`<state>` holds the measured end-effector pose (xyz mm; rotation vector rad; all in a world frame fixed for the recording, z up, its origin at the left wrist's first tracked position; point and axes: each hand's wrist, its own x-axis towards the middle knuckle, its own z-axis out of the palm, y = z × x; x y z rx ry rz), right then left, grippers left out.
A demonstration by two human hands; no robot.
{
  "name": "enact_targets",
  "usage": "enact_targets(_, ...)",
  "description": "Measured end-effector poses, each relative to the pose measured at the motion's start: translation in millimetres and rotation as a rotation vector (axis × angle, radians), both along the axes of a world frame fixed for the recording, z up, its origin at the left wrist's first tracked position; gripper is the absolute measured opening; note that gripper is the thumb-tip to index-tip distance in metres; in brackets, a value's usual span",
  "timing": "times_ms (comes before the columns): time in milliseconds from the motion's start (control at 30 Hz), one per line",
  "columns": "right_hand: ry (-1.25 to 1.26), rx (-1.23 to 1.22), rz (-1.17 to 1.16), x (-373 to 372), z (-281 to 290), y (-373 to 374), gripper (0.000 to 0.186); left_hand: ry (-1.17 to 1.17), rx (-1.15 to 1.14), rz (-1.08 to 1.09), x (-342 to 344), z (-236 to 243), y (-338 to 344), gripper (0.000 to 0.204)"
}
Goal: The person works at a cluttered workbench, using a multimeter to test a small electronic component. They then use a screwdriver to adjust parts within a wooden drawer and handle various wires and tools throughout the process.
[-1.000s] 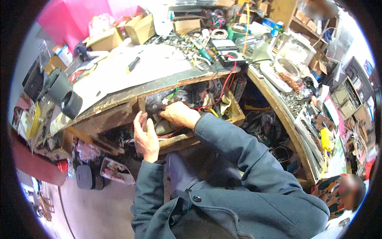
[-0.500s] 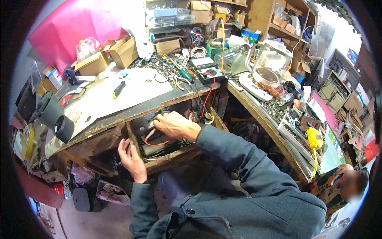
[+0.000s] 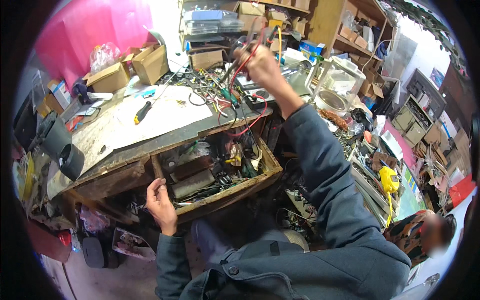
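Raised over the back of the bench, my right hand [image 3: 262, 67] is closed on a red test lead [image 3: 241, 66] and blurred by motion. The lead loops down toward an analog multimeter [image 3: 257, 102], which my hand and wrist partly cover. Below, my left hand [image 3: 161, 207] has its fingers closed at the left front corner of a pulled-out wooden drawer [image 3: 235, 192]. Inside the drawer lie a pale block-shaped thing [image 3: 193, 183], a dark brown one [image 3: 192, 168] and many small loose parts. Pliers and a green-handled screwdriver [image 3: 230, 96] lie near the meter.
A yellow-and-black screwdriver [image 3: 143, 113] lies on the white sheet [image 3: 175, 112]. Dark cylindrical containers [image 3: 71, 161] stand at the bench's left edge. To the right are a glass kettle-like jug [image 3: 337, 82], a yellow tape measure [image 3: 389, 180] and cluttered parts. A person's patterned sleeve [image 3: 410, 235] shows at lower right.
My right hand has risen out of the drawer to above the multimeter, taking the red lead along. More of the drawer's contents shows. My left hand stays by the drawer's corner, fingers now closer together.
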<state>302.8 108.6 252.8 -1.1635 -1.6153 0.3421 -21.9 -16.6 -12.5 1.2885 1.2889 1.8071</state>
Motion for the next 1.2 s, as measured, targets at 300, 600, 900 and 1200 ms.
enact_targets(300,-0.009,0.476,0.353,104,73,98,0.017,0.104,-0.040,-0.034,15,12,3,0.018)
enact_targets(600,-0.608,0.754,-0.374,56,47,140,0.015,0.236,-0.092,0.022,14,17,2,0.016)
enact_targets(900,-0.975,0.405,-0.463,55,-15,160,0.027,0.306,-0.075,0.024,15,18,1,0.014)
enact_targets(1200,-1.154,-0.162,-0.312,61,-51,167,0.038,0.415,-0.115,0.046,13,23,-1,0.015)
